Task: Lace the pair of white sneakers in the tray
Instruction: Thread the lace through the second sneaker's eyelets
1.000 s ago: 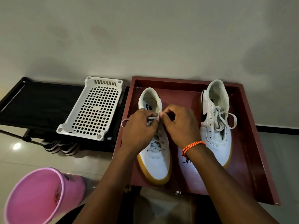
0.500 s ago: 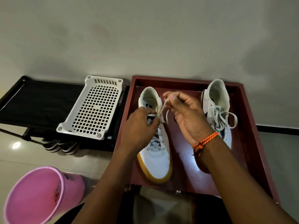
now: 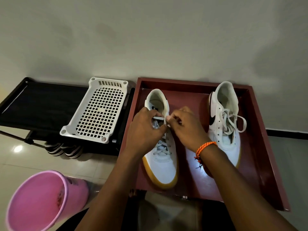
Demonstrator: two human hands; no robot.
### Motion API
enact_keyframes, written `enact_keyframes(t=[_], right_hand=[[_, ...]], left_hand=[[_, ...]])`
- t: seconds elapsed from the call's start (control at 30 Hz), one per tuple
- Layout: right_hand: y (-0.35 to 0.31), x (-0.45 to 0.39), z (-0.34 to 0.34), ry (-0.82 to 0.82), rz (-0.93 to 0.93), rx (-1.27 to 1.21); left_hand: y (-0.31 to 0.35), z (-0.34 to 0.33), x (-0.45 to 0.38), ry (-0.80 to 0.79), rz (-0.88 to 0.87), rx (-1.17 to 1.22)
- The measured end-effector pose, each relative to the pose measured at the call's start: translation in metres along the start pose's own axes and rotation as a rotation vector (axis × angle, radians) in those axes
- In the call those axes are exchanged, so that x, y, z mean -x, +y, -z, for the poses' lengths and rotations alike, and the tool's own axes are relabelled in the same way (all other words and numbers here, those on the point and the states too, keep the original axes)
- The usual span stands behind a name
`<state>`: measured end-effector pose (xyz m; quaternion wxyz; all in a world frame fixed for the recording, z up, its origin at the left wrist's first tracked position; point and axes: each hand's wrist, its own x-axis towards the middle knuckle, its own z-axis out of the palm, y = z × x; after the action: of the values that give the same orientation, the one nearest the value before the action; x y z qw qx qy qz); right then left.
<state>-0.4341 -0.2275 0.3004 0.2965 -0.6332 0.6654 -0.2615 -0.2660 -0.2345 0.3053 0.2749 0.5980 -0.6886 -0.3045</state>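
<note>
Sneakers lie in the tray (image 3: pixel 260 147). Left sneaker (image 3: pixel 162 164), toe toward the person, sits directly beneath both hands; left hand (image 3: pixel 143 130) and right hand (image 3: pixel 186 127) fingers pinch its lace (image 3: pixel 159 117) at the top eyelets.

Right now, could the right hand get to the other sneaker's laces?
Probably yes. The right hand pinches the lace of the left sneaker, but the right sneaker sits close beside it in the tray, with nothing between. It would have to let go first.
</note>
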Motion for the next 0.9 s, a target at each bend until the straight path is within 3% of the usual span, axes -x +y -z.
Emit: enact_keyframes(t=[0.1, 0.37, 0.57, 0.77, 0.9], right_hand=[[-0.001, -0.003, -0.001, 0.04, 0.062, -0.113], [-0.024, 0.003, 0.03, -0.132, 0.022, -1.064], [-0.028, 0.002, 0.042, -0.219, 0.025, -1.502], [-0.023, 0.002, 0.06, -0.162, 0.036, -1.721], [-0.014, -0.004, 0.056, -0.024, -0.116, -1.626]], left_hand=[[-0.001, -0.001, -0.001, -0.004, -0.015, -0.006], [0.002, 0.0, -0.002, -0.015, -0.018, -0.007], [-0.002, 0.0, -0.001, 0.001, -0.059, -0.101], [0.0, 0.001, 0.003, 0.01, -0.051, -0.129], [0.011, 0.001, 0.008, 0.086, -0.145, -0.112]])
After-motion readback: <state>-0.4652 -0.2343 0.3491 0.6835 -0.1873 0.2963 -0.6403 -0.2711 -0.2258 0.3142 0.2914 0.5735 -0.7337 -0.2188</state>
